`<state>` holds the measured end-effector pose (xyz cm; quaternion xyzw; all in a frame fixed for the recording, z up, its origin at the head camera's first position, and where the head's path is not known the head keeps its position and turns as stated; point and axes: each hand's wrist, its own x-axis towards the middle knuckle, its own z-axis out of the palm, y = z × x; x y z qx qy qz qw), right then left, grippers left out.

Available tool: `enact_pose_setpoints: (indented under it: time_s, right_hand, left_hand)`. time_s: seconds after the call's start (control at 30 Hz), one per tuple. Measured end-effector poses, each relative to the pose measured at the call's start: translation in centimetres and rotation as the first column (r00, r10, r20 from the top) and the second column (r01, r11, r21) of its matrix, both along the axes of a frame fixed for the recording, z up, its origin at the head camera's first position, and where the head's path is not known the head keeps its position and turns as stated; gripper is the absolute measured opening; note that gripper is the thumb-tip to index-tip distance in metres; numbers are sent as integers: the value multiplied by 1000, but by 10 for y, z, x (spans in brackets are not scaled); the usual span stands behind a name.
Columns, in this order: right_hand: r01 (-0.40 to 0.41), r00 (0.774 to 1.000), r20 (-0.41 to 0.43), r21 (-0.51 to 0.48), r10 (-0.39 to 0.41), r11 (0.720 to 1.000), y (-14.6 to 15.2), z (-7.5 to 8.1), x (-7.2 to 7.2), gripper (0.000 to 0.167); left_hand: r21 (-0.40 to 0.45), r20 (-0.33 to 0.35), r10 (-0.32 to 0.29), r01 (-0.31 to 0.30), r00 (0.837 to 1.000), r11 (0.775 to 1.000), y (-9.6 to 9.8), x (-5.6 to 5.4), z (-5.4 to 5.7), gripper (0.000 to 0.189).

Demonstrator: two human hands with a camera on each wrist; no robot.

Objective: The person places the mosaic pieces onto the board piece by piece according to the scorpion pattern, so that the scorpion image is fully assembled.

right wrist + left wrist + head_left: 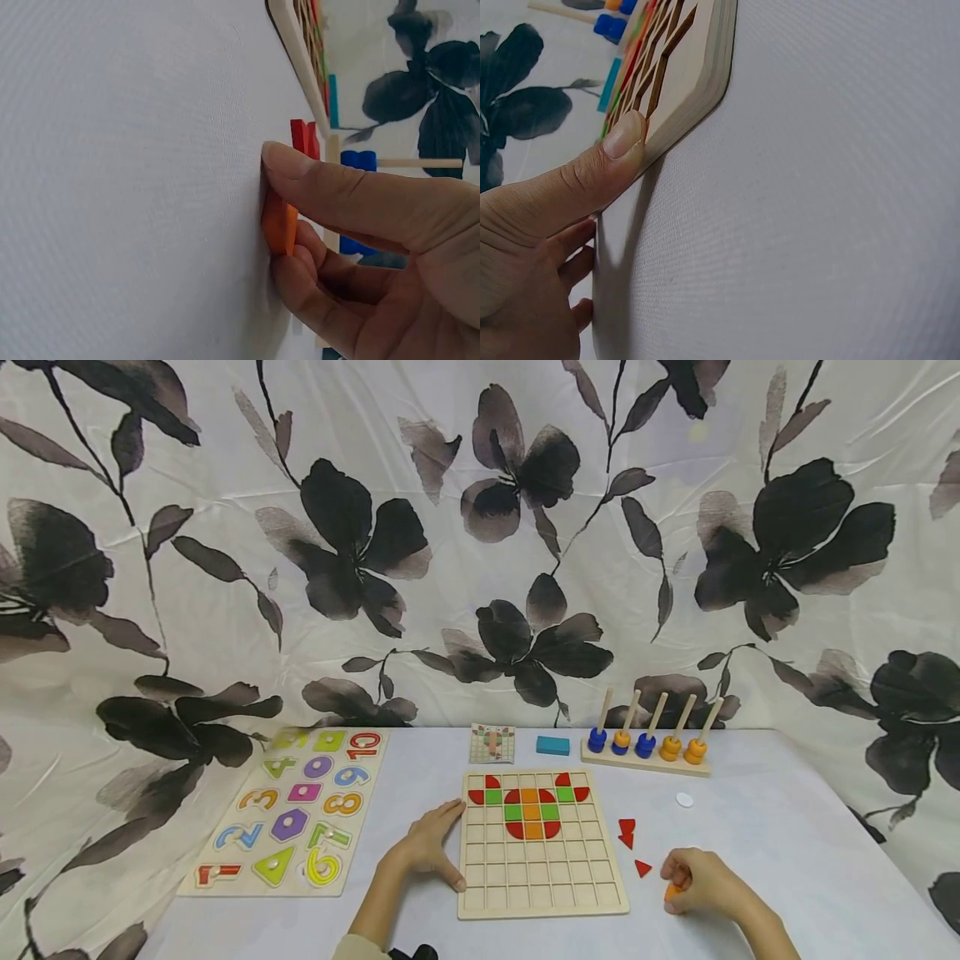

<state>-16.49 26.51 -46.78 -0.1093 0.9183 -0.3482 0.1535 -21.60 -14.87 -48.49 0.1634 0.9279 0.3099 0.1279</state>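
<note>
A wooden grid board (540,877) holds red, green and orange pieces in its upper rows. My left hand (431,843) rests along the board's left side, thumb and fingers spread. In the left wrist view the thumb (592,176) lies against the board's edge (697,97). To the right of the board, my right hand (701,881) pinches an orange piece (279,225) between thumb and fingers, close over the table. Several red pieces (643,868) lie between that hand and the board. Part of the orange piece is hidden by the fingers.
A number-and-shape puzzle board (300,852) lies at the left. Behind the grid board are a pattern card (492,743), a blue block (552,745) and a peg stand (645,762) with blue and orange beads. A white disc (684,800) lies in front of the stand.
</note>
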Motion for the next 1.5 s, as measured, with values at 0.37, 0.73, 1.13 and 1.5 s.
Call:
enact_pose_setpoints:
  time_s: [0.37, 0.73, 1.13, 1.5]
  right_hand:
    - [-15, 996, -83, -45, 11, 999, 2, -3, -7, 24]
    - [17, 987, -160, -9, -18, 1000, -4, -3, -17, 17]
    - [31, 975, -213, -168, -67, 985, -32, -2, -32, 18]
    - [-94, 963, -270, -268, 19, 959, -77, 2, -51, 22]
  left_hand:
    - [-4, 7, 7, -7, 1000, 1000, 0, 0, 3, 116]
    - [0, 0, -8, 8, 1000, 1000, 1, 1, 2, 116]
    - [3, -13, -3, 3, 1000, 1000, -1, 2, 2, 116]
    - [4, -23, -10, 10, 1000, 1000, -1, 2, 2, 115]
